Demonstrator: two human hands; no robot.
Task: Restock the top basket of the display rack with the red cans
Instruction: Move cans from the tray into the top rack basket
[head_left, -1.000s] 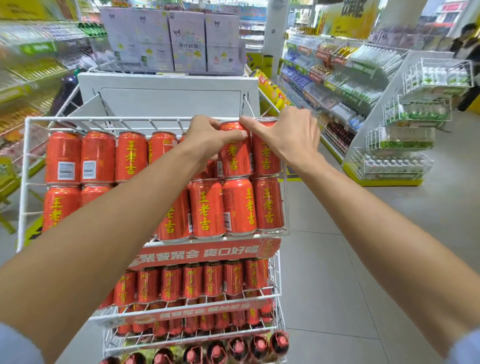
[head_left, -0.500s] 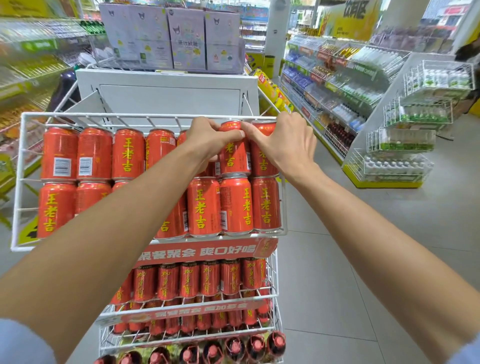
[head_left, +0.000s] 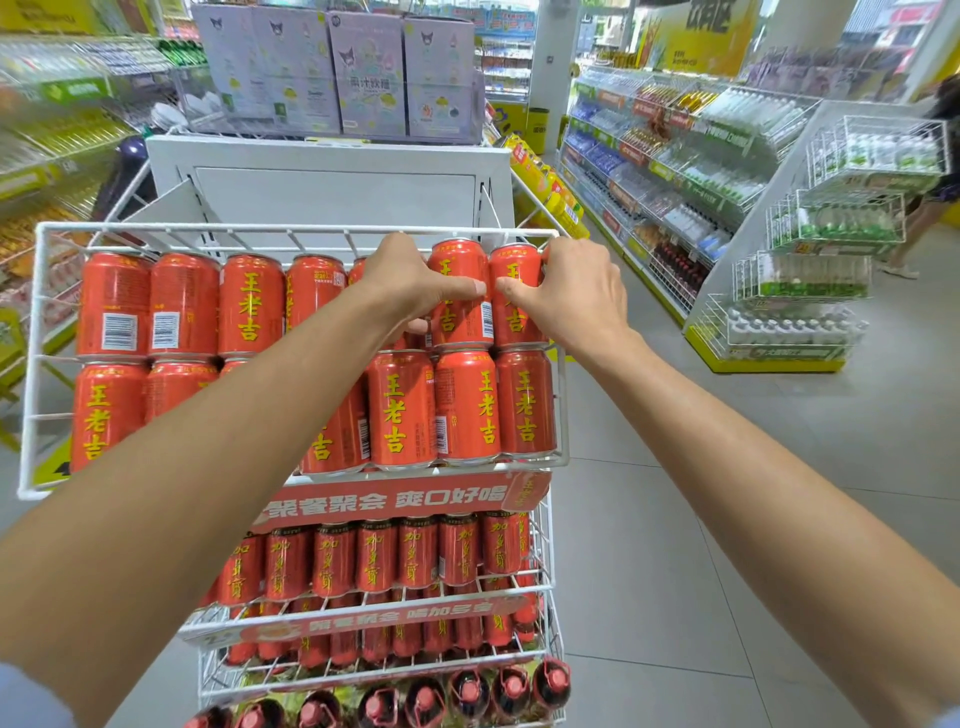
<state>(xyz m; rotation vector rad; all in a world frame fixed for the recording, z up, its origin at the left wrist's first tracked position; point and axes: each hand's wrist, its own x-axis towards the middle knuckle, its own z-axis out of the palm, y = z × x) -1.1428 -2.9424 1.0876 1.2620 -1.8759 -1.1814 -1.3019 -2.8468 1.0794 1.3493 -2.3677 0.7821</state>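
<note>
Hands meet at the right end of the top basket (head_left: 36, 358) in the head view, the only view there is. This white wire basket is the landmark: red cans (head_left: 249, 306) stand in it in two tiers, long axes upright, filling it almost from end to end. The left hand (head_left: 410, 280) is wrapped around the upper can second from the basket's right end (head_left: 460, 293), thumb across its front. The right hand (head_left: 576, 296) is closed on the last upper can (head_left: 514, 291), against the basket's right wall. Thumb tips nearly touch. Both cans lie directly ahead of their hands, already seated on the lower tier (head_left: 467, 405). Neither hand is nearer; seemingly only small straightening nudges remain. Below the basket, darker cans (head_left: 374, 556) fill the next shelf.
</note>
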